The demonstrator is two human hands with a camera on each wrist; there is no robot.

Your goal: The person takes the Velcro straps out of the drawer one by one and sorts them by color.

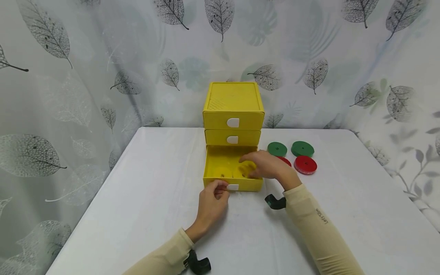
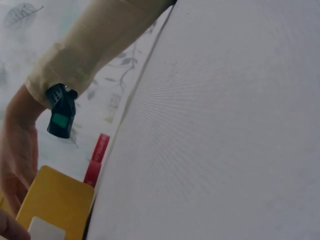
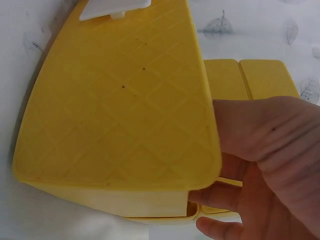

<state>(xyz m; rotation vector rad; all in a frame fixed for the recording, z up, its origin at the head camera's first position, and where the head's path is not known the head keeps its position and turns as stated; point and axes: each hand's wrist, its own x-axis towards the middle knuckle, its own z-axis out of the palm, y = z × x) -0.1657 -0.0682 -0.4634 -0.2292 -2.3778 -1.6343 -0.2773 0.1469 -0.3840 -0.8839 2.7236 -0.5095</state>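
Observation:
A yellow three-drawer box [image 1: 233,97] stands at the back of the table, its bottom drawer [image 1: 245,186] pulled out. At the drawer front, my left hand [image 1: 212,202] pinches by the white handle [image 1: 233,187]; one left fingertip shows beside that handle in the left wrist view. My right hand [image 1: 269,165] reaches over the drawer's right side, fingers spread around a blurred yellow roll [image 1: 245,168] inside. Another yellow roll [image 1: 225,172] lies on the left of the drawer. The right wrist view shows the right fingers apart, with the drawer front hiding some fingertips.
Two green rolls [image 1: 302,149] and two red rolls [image 1: 305,165] lie right of the box, one red roll partly behind the right hand. A black device is strapped to each wrist. A leaf-patterned curtain [image 1: 154,76] hangs around the white table [image 1: 165,160].

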